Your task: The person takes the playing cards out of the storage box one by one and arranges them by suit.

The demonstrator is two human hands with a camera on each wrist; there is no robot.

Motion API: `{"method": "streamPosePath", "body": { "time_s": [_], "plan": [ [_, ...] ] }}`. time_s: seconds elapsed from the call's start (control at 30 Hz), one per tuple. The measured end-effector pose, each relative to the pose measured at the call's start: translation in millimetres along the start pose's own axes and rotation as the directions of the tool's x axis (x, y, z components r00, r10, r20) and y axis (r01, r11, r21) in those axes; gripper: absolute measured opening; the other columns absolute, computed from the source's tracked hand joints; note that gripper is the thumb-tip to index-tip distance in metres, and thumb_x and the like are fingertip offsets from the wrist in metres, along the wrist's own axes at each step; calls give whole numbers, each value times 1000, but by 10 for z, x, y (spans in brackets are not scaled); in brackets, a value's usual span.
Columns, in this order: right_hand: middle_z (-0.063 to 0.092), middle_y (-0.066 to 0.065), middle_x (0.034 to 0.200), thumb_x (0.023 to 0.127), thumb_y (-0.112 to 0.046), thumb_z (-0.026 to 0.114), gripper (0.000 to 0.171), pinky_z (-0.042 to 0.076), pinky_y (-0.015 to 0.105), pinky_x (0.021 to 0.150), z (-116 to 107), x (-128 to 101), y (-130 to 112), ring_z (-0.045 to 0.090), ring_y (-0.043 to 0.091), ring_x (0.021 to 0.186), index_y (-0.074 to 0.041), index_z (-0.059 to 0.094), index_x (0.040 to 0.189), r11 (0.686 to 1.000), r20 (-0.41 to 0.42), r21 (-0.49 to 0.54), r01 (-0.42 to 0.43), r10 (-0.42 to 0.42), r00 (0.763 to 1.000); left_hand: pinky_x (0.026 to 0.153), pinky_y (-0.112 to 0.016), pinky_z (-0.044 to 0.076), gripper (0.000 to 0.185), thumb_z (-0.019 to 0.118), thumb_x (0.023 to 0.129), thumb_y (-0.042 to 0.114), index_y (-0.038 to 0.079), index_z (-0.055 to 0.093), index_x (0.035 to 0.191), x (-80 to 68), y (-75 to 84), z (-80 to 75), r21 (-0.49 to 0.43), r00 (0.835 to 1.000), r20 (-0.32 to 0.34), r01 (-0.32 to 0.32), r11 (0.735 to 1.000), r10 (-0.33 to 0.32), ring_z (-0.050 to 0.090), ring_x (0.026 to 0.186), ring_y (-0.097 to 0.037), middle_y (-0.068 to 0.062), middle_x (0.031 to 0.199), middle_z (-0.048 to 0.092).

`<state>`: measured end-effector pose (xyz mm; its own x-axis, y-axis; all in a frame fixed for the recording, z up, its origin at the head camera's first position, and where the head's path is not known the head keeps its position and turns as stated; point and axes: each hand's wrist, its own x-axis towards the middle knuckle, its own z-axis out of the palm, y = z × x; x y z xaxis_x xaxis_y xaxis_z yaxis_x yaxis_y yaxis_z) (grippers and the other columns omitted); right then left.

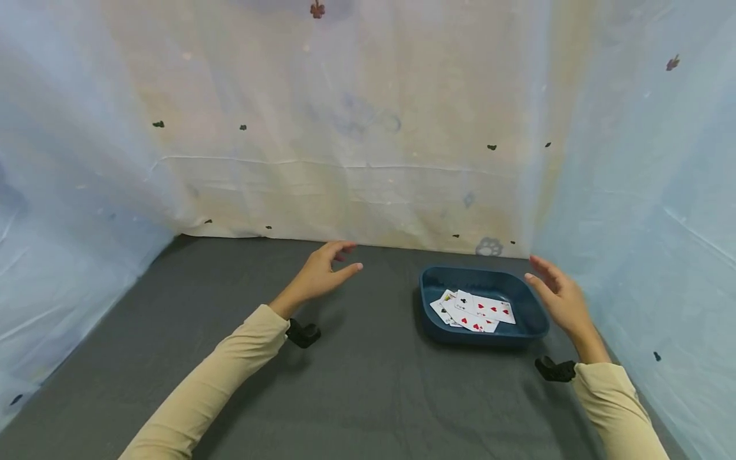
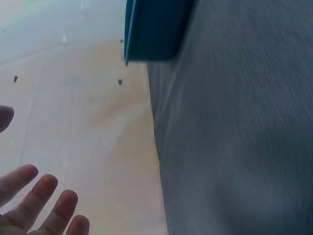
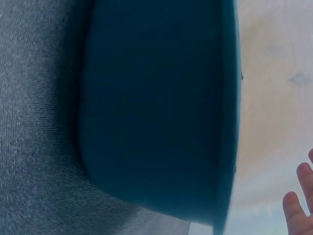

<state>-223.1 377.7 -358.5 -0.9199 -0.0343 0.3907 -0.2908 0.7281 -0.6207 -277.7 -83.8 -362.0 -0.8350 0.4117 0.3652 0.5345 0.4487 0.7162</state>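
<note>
A dark blue plastic basin [image 1: 483, 338] stands on the grey cloth at the right of the head view. Several playing cards [image 1: 474, 312], hearts and clubs among them, lie overlapping on its floor. My right hand [image 1: 560, 300] hovers at the basin's right end, fingers loosely extended and holding nothing. In the right wrist view the basin's outer wall [image 3: 151, 107] fills the middle, with a few fingertips [image 3: 293, 208] at the lower right. Left of the basin, my left hand [image 1: 319, 271] is raised above the cloth, fingers spread and nothing in them.
Grey cloth [image 1: 356, 383] covers the surface. A pale printed curtain [image 1: 356, 128] hangs along the back, and bluish sheets [image 1: 650, 191] hang at both sides, the right one close to my right hand. Each wrist wears a black camera mount [image 1: 303, 333].
</note>
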Motion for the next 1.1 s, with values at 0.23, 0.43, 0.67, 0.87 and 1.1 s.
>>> {"method": "streamPosePath", "body": {
  "time_s": [0.23, 0.43, 0.67, 0.87, 1.1],
  "plan": [
    [42, 23, 145, 103, -32, 49, 56, 33, 8, 88, 15, -40, 93, 41, 43, 128, 0, 37, 147, 997, -18, 13, -78, 78, 997, 84, -43, 49, 45, 61, 97, 30, 9, 52, 136, 135, 123, 215, -159, 997, 7, 71, 985, -71, 58, 107, -27, -10, 127, 56],
    [44, 25, 142, 103, -29, 50, 54, 40, 20, 91, 48, -82, 181, 43, 43, 125, 2, 38, 145, 988, -30, 49, -144, 146, 989, 78, -38, 51, 41, 61, 97, 29, 7, 57, 131, 236, 233, 387, -228, 994, 11, 111, 967, -111, 61, 100, -23, -10, 120, 60],
    [42, 27, 143, 103, -29, 49, 55, 40, 29, 99, 117, -54, 275, 40, 44, 128, 5, 36, 145, 975, -26, 91, -201, 204, 979, 73, -35, 50, 38, 64, 95, 27, 7, 60, 126, 386, 323, 536, -274, 991, -1, 125, 953, -130, 62, 93, -24, -6, 112, 63],
    [38, 28, 145, 103, -28, 49, 57, 32, 55, 102, 206, -16, 353, 37, 43, 131, 6, 33, 146, 957, -5, 120, -265, 267, 964, 79, -35, 49, 36, 65, 94, 27, 8, 61, 125, 486, 389, 659, -328, 988, -1, 145, 933, -154, 60, 95, -21, -6, 110, 64],
    [40, 29, 143, 103, -21, 48, 51, 31, 58, 102, 274, 12, 453, 38, 43, 130, 8, 36, 144, 947, -21, 123, -298, 302, 953, 80, -34, 51, 37, 65, 95, 27, 7, 60, 126, 547, 412, 863, -415, 982, 41, 184, 891, -184, 61, 97, -19, -8, 114, 63]
  ]
}}
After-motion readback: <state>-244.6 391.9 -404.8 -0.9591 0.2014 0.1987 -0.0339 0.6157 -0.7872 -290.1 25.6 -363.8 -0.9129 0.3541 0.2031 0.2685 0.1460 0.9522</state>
